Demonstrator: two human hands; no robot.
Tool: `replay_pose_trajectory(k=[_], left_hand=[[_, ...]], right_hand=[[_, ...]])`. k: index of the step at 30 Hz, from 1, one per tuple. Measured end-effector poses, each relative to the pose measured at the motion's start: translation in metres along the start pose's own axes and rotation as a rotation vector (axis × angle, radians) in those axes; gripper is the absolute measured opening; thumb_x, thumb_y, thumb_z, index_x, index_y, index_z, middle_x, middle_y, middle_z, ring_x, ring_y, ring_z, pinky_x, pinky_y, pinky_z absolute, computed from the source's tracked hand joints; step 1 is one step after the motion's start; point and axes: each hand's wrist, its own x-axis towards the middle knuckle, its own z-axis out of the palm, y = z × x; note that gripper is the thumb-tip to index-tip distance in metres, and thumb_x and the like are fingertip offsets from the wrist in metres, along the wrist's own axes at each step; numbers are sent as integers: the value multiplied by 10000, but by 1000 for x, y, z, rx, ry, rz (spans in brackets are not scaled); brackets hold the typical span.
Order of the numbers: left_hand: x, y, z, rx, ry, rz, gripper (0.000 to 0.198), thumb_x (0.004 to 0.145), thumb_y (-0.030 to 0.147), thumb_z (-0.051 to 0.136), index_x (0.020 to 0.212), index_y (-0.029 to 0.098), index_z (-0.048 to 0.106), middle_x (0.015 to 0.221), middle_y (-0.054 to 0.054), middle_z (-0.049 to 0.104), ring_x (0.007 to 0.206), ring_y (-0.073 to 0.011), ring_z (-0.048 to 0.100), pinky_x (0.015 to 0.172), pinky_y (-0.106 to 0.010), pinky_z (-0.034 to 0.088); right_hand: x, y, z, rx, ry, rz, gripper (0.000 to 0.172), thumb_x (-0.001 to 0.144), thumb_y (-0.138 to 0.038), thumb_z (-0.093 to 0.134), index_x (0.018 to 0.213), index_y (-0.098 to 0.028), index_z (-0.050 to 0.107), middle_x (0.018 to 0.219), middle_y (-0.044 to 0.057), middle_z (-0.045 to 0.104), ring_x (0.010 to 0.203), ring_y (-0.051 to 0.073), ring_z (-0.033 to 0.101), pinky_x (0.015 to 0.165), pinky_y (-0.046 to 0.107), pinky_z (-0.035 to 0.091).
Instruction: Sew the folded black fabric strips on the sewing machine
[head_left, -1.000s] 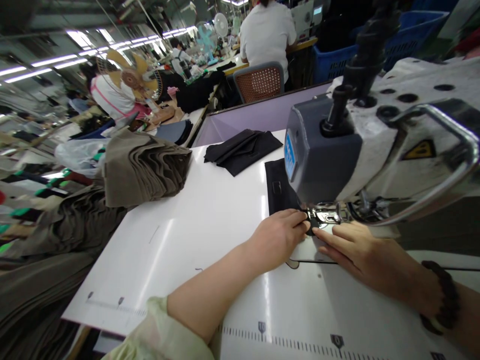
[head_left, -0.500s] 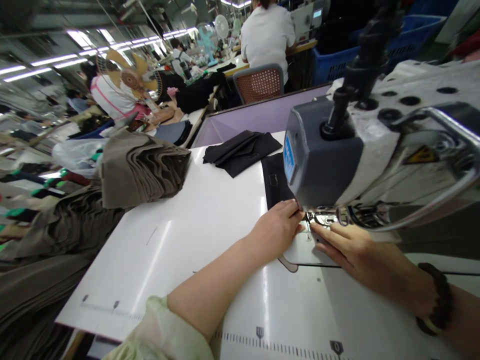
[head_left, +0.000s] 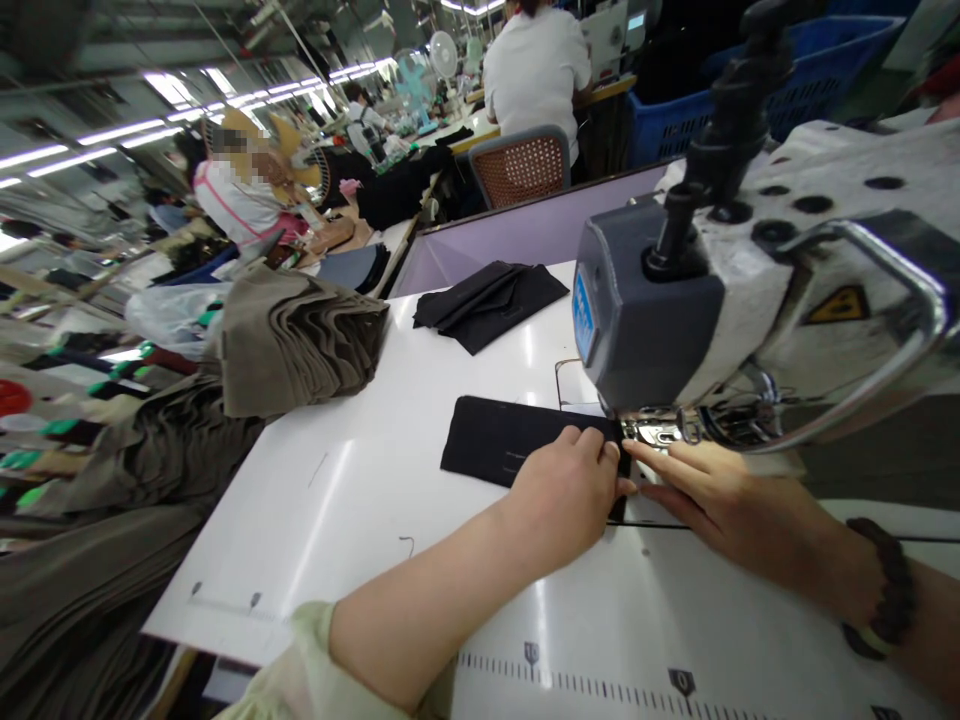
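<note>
A black fabric piece [head_left: 491,440] lies on the white sewing table, its right end reaching the presser foot of a sewing machine [head_left: 652,310]. My left hand [head_left: 566,485] is closed on that right end, fingers bent over the top and thumb at the near edge. Just right of the foot, my right hand [head_left: 720,495] lies low with fingers stretched out, the tips by the fabric's edge. Its fingers are not gripping anything I can see. The machine head hides the needle.
Folded black fabric pieces [head_left: 491,300] lie farther back on the table. A stack of brown-grey fabric [head_left: 292,345] stands at the left edge, with more hanging below. Beyond are a chair [head_left: 521,168], a blue crate [head_left: 667,128], a fan and people at work.
The black fabric has turned from pointing away behind the machine head to lying leftward across the table. My left hand has shifted slightly right and nearer; my right hand has barely moved.
</note>
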Motion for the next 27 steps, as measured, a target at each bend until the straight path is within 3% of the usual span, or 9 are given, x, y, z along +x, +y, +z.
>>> replay_pose_trajectory(k=[4,10,16,22,27], left_hand=[[-3,5,-2,-39,-34,63,324,924,348,403,956,96,603,861,-87,536,799,-219,526,665,-332,493],[-1,6,1,-24,-8,82,345,910,360,439,970,70,617,827,-93,526,807,-221,522,681,-328,483],[-3,8,1,49,77,150,307,895,343,486,920,67,616,824,-83,540,812,-205,505,673,-320,475],[-19,9,3,-27,92,282,261,932,191,358,966,64,583,981,-108,574,879,-203,520,737,-325,477],[-33,11,5,-129,107,321,331,949,165,251,1066,60,542,1076,-110,586,997,-211,533,839,-332,472]], right_hand=[[-3,4,1,49,-46,-25,317,922,-211,367,1161,-159,569,850,73,657,716,160,609,633,273,487],[-7,8,4,54,-80,-44,352,879,-113,381,1188,-146,546,917,90,653,810,185,611,755,326,485],[-5,6,-1,46,-53,-63,343,872,-103,375,1162,-137,554,904,82,647,767,171,605,689,294,475],[0,-5,-26,166,-55,-211,281,904,-135,331,941,-135,609,655,20,545,570,131,516,536,271,387],[0,-12,-35,209,-77,-262,278,910,-126,339,800,-142,593,612,3,482,545,135,453,526,289,327]])
